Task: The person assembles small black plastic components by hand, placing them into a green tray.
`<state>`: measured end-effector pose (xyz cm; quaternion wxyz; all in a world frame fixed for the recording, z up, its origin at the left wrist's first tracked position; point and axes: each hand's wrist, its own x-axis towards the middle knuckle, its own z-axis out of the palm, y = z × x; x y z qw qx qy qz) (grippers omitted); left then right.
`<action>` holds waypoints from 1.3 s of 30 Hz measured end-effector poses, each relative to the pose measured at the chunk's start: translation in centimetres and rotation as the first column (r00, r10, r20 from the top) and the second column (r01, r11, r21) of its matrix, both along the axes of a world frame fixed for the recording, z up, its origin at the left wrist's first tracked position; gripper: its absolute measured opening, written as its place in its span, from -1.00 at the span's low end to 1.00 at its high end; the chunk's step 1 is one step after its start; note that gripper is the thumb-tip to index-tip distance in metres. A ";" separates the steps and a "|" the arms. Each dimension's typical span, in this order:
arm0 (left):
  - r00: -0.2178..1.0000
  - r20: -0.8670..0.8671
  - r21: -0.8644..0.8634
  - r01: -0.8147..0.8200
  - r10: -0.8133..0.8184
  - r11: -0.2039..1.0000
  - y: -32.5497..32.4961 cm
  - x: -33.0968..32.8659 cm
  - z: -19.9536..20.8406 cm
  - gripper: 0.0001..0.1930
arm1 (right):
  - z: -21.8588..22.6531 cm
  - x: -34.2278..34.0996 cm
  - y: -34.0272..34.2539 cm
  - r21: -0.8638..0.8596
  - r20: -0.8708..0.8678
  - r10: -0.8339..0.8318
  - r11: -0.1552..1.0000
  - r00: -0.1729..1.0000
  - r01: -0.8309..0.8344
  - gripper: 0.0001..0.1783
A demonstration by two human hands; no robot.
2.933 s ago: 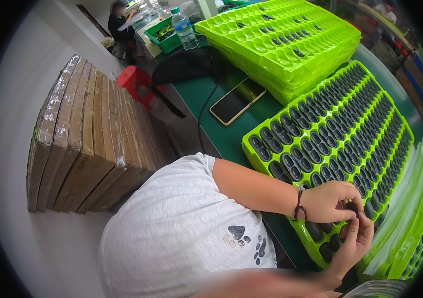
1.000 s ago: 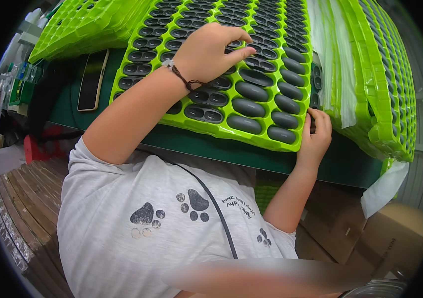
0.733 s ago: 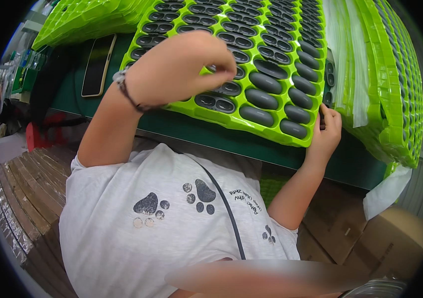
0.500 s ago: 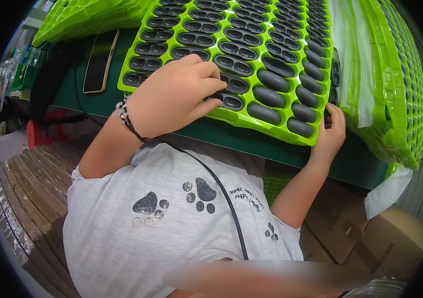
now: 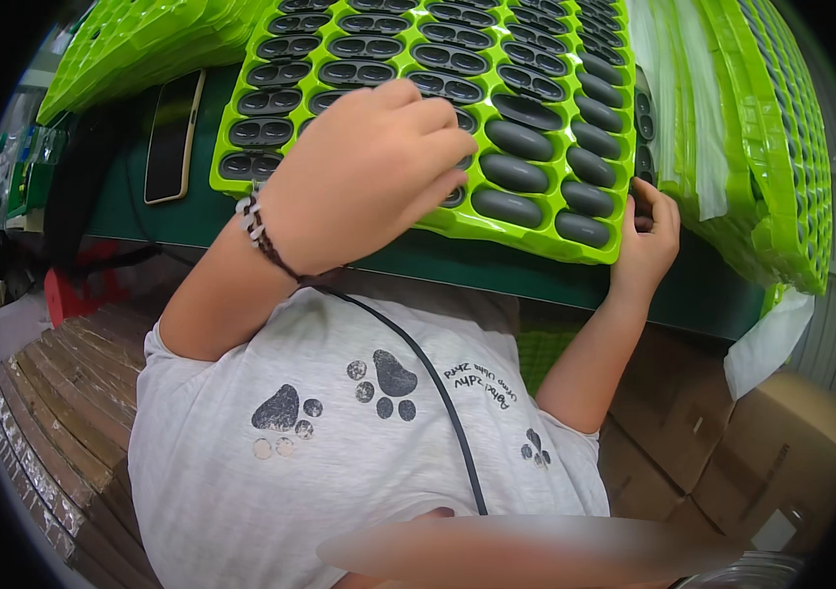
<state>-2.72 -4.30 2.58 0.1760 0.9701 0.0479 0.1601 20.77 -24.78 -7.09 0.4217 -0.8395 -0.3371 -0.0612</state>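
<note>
A bright green moulded tray (image 5: 457,224) lies in front of me, its cells filled with dark grey oval pieces. In the left columns these pieces show paired hollows (image 5: 261,131); toward the near right they are smooth rounded ovals (image 5: 508,206). Over the near middle of the tray is my left hand (image 5: 369,177), its fingers curled together at the cells beside the smooth ovals. Whatever its fingertips hold is hidden. At the tray's near right corner my right hand (image 5: 651,240) has its fingers bent around a dark rounded piece (image 5: 643,223), mostly covered.
Stacked green trays (image 5: 771,147) with plastic film stand at the right, and more green trays (image 5: 143,49) at the far left. A phone (image 5: 172,137) rests on the dark green table (image 5: 359,271). Cardboard boxes (image 5: 771,461) are at lower right, flattened cardboard (image 5: 54,412) at lower left.
My left hand has shifted right across the tray, toward the smooth ovals. The whole tray sits slightly farther left and up in the view. My right hand stays at the corner.
</note>
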 end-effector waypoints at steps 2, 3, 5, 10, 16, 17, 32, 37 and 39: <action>0.993 -0.095 0.167 -0.056 0.073 0.984 0.6 0.8 0.3 -0.73 | -0.2 0.2 -0.2 0.025 -0.018 -0.002 1.000 1.000 0.002 -0.77; 0.992 -0.100 0.167 -0.056 0.073 0.984 0.9 0.6 0.2 -0.73 | -0.4 0.3 -0.3 0.080 -0.047 -0.013 0.997 0.999 0.017 -0.78; 0.982 -0.166 0.180 -0.064 0.094 0.982 1.8 -0.1 0.2 -0.75 | -0.7 0.5 -0.5 0.135 -0.083 -0.020 0.990 0.996 0.031 -0.78; 0.969 -0.230 0.124 -0.066 0.094 0.990 1.9 -0.4 -0.5 -0.79 | -0.6 0.7 -0.4 0.166 -0.086 0.008 0.986 0.996 0.007 -0.80; 0.986 -0.148 0.047 -0.065 0.072 0.997 1.9 -1.0 -0.9 -0.79 | -0.4 0.6 -0.3 0.053 -0.073 0.020 0.998 0.997 -0.017 -0.83; 0.994 -0.070 -0.032 -0.086 0.083 0.996 1.8 -1.0 -1.2 -0.79 | -0.4 0.6 -0.3 0.011 -0.065 0.029 1.000 0.997 -0.028 -0.84; 0.985 0.091 -0.166 -0.132 0.149 0.977 2.3 -1.0 -2.9 -0.66 | -0.4 0.5 -0.1 -0.008 -0.092 0.018 1.000 0.996 -0.019 -0.87; 0.996 -0.014 -0.011 -0.087 0.087 0.996 2.4 -1.3 -1.9 -0.78 | -0.4 0.4 0.0 -0.016 -0.096 0.004 1.000 0.995 -0.005 -0.88; 0.995 0.000 0.072 -0.098 0.098 0.993 2.1 -1.4 -1.5 -0.86 | -0.3 0.4 -0.1 -0.041 -0.098 -0.010 0.999 0.995 0.006 -0.88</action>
